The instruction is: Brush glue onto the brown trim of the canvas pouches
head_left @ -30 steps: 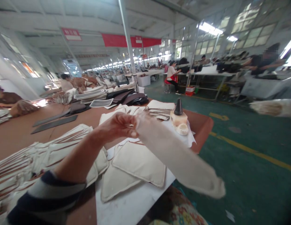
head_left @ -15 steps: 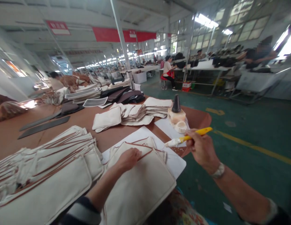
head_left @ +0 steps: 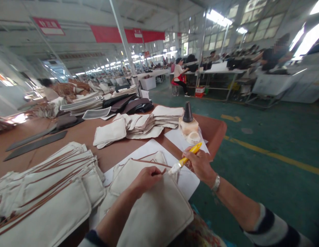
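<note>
My left hand [head_left: 147, 180] pinches the brown-trimmed edge of a cream fabric panel [head_left: 161, 212], which lies on top of a few similar panels. In my right hand [head_left: 201, 165] is a paintbrush [head_left: 195, 148] with a yellow handle, slanting down to the left. Its white-coated bristles meet the panel's edge just right of my left fingertips. White paper [head_left: 188, 181] shows beneath the panels. Beyond my right hand stands a pale, smeared container [head_left: 187, 127] with a black cone-shaped top and a small round opening at its front.
Layered cream panels with brown edging [head_left: 56, 206] cover the table's left side. Smaller cream pieces [head_left: 110, 132] are stacked farther back. Dark strips [head_left: 36, 145] lie at the left on the brown tabletop [head_left: 216, 132]. Across the green floor a person [head_left: 179, 73] sits at another table.
My right hand has moved left and down, bringing the brush from above the paper to the panel's edge. My left hand now lifts that edge slightly. The view has turned a little to the right.
</note>
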A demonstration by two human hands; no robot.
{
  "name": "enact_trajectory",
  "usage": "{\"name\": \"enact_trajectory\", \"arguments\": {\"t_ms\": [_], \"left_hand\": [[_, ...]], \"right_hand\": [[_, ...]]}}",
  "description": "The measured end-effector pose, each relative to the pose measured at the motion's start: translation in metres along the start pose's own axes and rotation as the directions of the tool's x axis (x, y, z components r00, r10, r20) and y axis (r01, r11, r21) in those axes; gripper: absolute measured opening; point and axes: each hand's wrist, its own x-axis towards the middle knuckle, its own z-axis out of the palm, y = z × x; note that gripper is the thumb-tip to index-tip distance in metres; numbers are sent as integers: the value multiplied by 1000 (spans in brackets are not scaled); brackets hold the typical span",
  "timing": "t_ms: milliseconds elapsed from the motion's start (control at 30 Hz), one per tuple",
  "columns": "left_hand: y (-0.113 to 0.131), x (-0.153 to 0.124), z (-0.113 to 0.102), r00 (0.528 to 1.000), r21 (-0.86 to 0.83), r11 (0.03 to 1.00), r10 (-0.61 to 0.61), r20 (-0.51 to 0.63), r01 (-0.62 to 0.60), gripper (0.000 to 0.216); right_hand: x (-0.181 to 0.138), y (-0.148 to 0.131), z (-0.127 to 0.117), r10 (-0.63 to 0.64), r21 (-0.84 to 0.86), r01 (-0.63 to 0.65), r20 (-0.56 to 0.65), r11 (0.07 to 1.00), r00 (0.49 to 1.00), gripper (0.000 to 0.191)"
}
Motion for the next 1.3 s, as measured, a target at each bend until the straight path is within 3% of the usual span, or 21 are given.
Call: {"name": "enact_trajectory", "arguments": {"t_ms": [167,367,500,600,667,767,867,967,1033,1167,1300], "left_hand": [[8,-19,-2,997,-144,989,35,70,-25,28],[13,-32,0,995,-270,962,53,78,-30,31],[16,-40,1,994,-273,961,74,78,-50,27],[18,-53,3,986,-192,969,165,15,-159,18],[19,-65,5,948,-81,946,311,-66,-315,12],[17,-80,11,821,75,833,553,-144,-548,15],[12,-86,16,684,252,707,705,-186,-660,17],[8,-86,20,601,403,628,771,-208,-666,18],[6,-87,21,572,464,591,795,-200,-660,19],[7,-88,19,556,549,540,816,-156,-638,20],[7,-95,26,566,590,553,803,-189,-588,18]], "right_hand": [[4,-5,6,-82,-84,87,70,993,994,30],[-2,-32,-3,-183,-146,183,12,972,983,28],[-18,-43,-3,-195,-166,212,116,963,974,28],[-21,-46,-3,-214,-177,226,87,958,973,26],[-20,-51,-6,-221,-165,223,33,961,975,27],[-24,-64,-10,-194,-127,198,42,972,980,30],[-36,-78,-12,-138,-106,157,171,982,976,29],[-49,-94,-17,-111,-132,173,379,976,919,27],[-54,-103,-22,-155,-153,239,423,959,893,26],[-57,-113,-17,-284,-193,341,273,920,919,24],[-68,-116,-9,-201,-205,336,489,920,849,26]]}}
